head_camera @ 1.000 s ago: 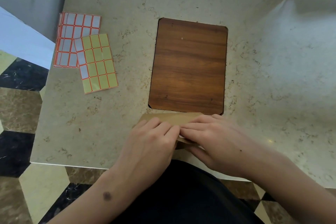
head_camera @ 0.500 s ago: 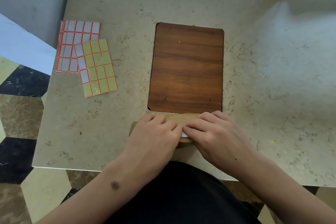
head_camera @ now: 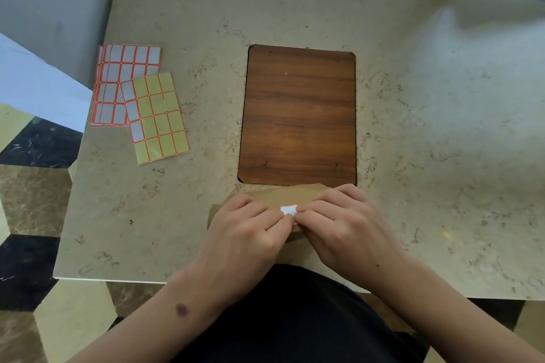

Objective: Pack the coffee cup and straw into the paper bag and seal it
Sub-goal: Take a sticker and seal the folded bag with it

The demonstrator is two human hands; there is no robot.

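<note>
The brown paper bag [head_camera: 277, 194] lies at the table's near edge, its folded top showing beyond my fingers; most of it is under my hands. A small white sticker [head_camera: 289, 210] sits on the fold between my fingertips. My left hand [head_camera: 244, 233] and my right hand [head_camera: 345, 230] both press down on the bag, fingertips meeting at the sticker. The coffee cup and straw are hidden from view.
A dark wooden board [head_camera: 298, 115] lies just beyond the bag. Two sticker sheets, one white-labelled [head_camera: 124, 79] and one mostly yellow [head_camera: 159, 118], rest at the table's left. The beige stone table [head_camera: 442, 127] extends to the right; tiled floor is to the left.
My hands have parted slightly, which has uncovered the white sticker on the bag's fold. More of the folded bag top shows beyond my fingers.
</note>
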